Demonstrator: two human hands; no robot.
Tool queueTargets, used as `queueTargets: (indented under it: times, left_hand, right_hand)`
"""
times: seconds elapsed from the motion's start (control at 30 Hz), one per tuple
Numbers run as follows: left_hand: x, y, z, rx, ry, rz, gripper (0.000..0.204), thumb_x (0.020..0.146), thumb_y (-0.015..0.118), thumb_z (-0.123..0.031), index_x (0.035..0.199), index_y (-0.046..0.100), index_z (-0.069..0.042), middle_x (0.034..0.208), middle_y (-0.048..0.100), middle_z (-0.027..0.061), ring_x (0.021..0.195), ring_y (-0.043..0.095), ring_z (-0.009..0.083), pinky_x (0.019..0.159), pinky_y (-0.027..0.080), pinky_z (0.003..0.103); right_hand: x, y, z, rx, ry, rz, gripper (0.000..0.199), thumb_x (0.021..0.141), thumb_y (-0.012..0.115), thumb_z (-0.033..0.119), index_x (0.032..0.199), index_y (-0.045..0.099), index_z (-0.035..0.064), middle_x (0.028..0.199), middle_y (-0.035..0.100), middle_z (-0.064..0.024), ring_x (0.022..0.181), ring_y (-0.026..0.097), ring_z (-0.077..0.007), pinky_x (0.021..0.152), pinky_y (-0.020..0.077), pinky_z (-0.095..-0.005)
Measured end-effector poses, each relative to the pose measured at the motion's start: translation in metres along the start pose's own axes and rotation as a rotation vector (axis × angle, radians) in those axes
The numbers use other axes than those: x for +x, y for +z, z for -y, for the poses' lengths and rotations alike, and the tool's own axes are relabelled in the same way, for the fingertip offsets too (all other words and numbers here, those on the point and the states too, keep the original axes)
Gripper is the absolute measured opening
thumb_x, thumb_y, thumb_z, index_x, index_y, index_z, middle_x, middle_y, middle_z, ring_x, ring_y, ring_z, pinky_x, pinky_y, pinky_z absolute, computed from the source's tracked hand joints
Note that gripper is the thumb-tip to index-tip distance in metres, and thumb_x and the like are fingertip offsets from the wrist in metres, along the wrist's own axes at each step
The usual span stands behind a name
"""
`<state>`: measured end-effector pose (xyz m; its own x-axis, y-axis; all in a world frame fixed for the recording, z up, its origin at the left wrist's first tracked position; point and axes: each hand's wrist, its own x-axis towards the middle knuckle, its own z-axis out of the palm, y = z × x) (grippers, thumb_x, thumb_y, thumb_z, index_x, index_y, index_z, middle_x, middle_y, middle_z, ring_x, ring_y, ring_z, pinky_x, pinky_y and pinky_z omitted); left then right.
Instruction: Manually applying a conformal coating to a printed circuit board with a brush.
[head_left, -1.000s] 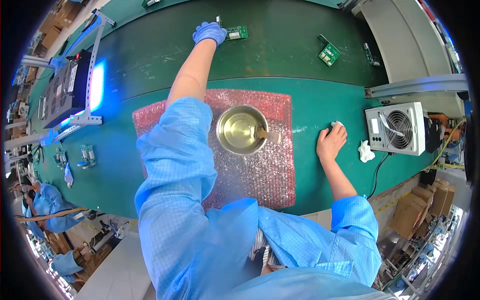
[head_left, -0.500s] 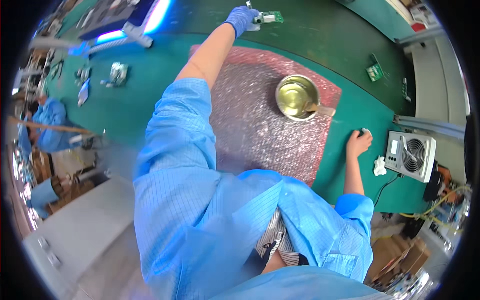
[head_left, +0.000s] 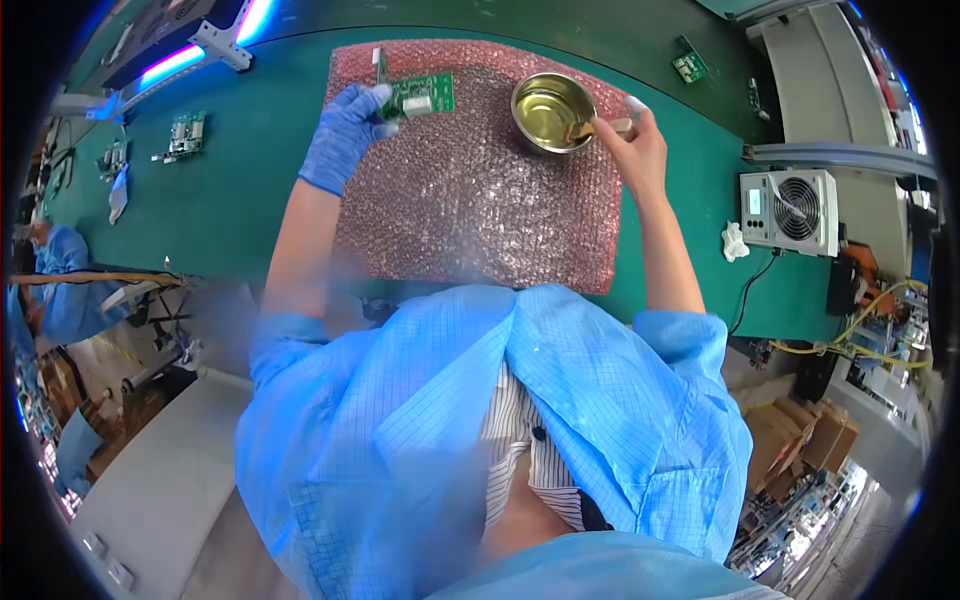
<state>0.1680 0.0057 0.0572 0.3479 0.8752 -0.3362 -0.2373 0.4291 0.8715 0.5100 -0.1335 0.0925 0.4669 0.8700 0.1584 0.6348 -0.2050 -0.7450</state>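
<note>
My left hand [head_left: 347, 133], in a blue glove, is closed on the edge of a green circuit board [head_left: 436, 92] with white and tall upright parts. It holds the board over the far left part of a pink bubble-wrap sheet [head_left: 440, 210]. A round metal bowl [head_left: 548, 105] with clear yellowish liquid stands on the sheet's far right part. A brush [head_left: 622, 127] with a wooden handle leans over the bowl's right rim, its tip in the bowl. My right hand [head_left: 640, 152], bare but for white fingertip covers, has its fingers closed around that handle.
A grey fan unit [head_left: 790, 212] stands at the right, a crumpled white tissue [head_left: 735, 241] beside it. Other circuit boards lie at the far right [head_left: 690, 65] and left [head_left: 186, 135]. A lit frame [head_left: 215, 45] stands far left. A co-worker in blue [head_left: 70, 270] sits at the left.
My left hand has come back nearer with the circuit board, from the dark strip to over the bubble wrap. My right hand has moved from the table beside the fan unit to the brush handle.
</note>
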Motion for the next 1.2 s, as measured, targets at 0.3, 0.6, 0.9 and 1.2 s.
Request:
queueTargets:
  times: [0.3, 0.6, 0.9, 1.2]
  left_hand:
    - [-0.039, 0.010, 0.028, 0.074, 0.001, -0.066, 0.017, 0.082, 0.065, -0.015, 0.083, 0.050, -0.007, 0.076, 0.056, 0.0033, 0.061, 0.058, 0.0111, 0.043, 0.052, 0.022]
    - [-0.030, 0.037, 0.040, 0.045, 0.003, -0.060, 0.020, 0.082, 0.065, -0.015, 0.092, 0.052, -0.005, 0.082, 0.056, 0.0043, 0.064, 0.059, 0.0112, 0.043, 0.052, 0.021]
    - [-0.028, 0.032, 0.046, 0.008, -0.007, -0.101, 0.018, 0.082, 0.066, -0.015, 0.091, 0.053, -0.006, 0.082, 0.058, 0.0043, 0.064, 0.059, 0.0110, 0.044, 0.052, 0.021]
    - [-0.026, 0.032, 0.047, 0.010, -0.020, -0.115, 0.020, 0.082, 0.066, -0.016, 0.092, 0.053, -0.006, 0.082, 0.059, 0.0042, 0.064, 0.059, 0.0111, 0.045, 0.052, 0.021]
  right_hand:
    - [0.016, 0.007, 0.000, -0.088, 0.123, 0.170, 0.028, 0.081, 0.060, 0.031, 0.086, 0.062, 0.0033, 0.074, 0.065, -0.0117, 0.070, 0.065, -0.0242, 0.065, 0.0482, -0.0348]
    - [0.017, 0.012, -0.001, -0.101, 0.008, 0.076, 0.026, 0.082, 0.059, 0.028, 0.086, 0.060, 0.0024, 0.075, 0.064, -0.0140, 0.071, 0.063, -0.0275, 0.064, 0.0478, -0.0355]
    - [0.026, -0.029, 0.001, 0.110, 0.072, 0.045, 0.022, 0.087, 0.058, 0.024, 0.084, 0.059, 0.0021, 0.061, 0.058, -0.0015, 0.044, 0.046, -0.0047, 0.039, 0.0343, -0.0194]
    - [0.022, -0.051, 0.010, 0.329, 0.125, 0.067, 0.022, 0.087, 0.060, 0.025, 0.094, 0.062, 0.0039, 0.066, 0.058, 0.0003, 0.051, 0.046, -0.0024, 0.046, 0.0346, -0.0173]
